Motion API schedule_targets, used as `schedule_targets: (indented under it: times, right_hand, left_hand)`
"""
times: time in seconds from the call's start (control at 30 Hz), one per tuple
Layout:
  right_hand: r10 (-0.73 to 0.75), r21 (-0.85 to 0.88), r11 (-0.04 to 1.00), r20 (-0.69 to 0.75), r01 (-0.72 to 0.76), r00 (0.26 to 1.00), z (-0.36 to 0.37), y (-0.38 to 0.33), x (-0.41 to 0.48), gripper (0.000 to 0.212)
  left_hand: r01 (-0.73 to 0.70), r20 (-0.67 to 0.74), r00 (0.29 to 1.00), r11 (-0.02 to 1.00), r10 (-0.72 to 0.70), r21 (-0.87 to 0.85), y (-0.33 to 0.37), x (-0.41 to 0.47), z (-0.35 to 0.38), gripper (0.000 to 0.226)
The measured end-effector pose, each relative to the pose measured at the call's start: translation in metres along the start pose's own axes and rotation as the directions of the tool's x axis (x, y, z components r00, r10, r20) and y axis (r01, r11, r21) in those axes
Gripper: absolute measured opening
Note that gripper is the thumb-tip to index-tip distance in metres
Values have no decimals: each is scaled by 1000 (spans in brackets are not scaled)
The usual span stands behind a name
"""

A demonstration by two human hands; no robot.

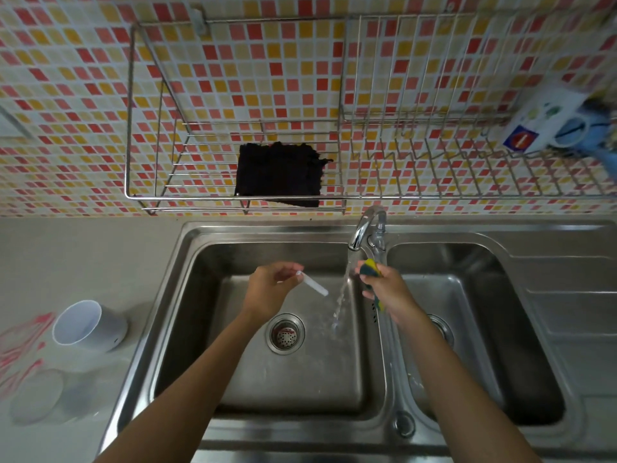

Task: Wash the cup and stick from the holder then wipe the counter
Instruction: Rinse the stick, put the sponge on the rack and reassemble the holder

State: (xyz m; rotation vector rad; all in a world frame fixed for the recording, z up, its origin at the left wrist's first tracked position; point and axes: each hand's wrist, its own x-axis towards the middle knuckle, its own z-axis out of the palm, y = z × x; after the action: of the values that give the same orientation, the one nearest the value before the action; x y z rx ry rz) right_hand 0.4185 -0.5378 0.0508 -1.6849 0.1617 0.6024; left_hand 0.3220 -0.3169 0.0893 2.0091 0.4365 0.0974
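Observation:
My left hand (271, 290) pinches a short white stick (315, 286) over the left sink basin (207, 329), its free end pointing toward the running water (341, 297). Just right of the stream, my right hand (387, 292) grips a yellow and green sponge (371, 268) under the tap (362, 230). A white cup (87, 326) lies tilted on the grey counter (83, 255) left of the sink, its mouth facing left.
A black cloth (280, 173) hangs in the wire rack (150, 195) on the tiled wall. A white mug (547, 123) and something blue sit on the rack's right end. The right basin (484, 329) and a drainboard lie to the right. Clear plastic items lie at the counter's left edge.

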Motion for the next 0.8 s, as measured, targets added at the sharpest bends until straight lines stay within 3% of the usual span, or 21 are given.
schedule_targets:
  times: [0.17, 0.37, 0.6, 0.73, 0.8]
  right_hand:
    - [43, -76, 996, -38, -46, 998, -6, -18, 22, 36]
    - [43, -159, 986, -58, -52, 997, -10, -25, 41, 30]
    - [-5, 25, 1000, -151, 9, 988, -21, -20, 39, 26]
    - [-127, -41, 992, -273, 120, 953, -3, -4, 24, 15]
    - [-246, -185, 964, -339, 192, 908, 13, 2, 0, 15]
  left_hand:
    - [-70, 66, 996, 992, 63, 102, 17, 6, 16, 14]
    - [-148, 161, 979, 976, 123, 157, 45, 19, 51, 19]
    - [-220, 228, 958, 956, 174, 193, 47, 19, 53, 19]
    - [-295, 271, 937, 913, 219, 282, 36, 10, 48, 19]
    - [-353, 206, 934, 843, 292, 406, 29, 4, 40, 17]
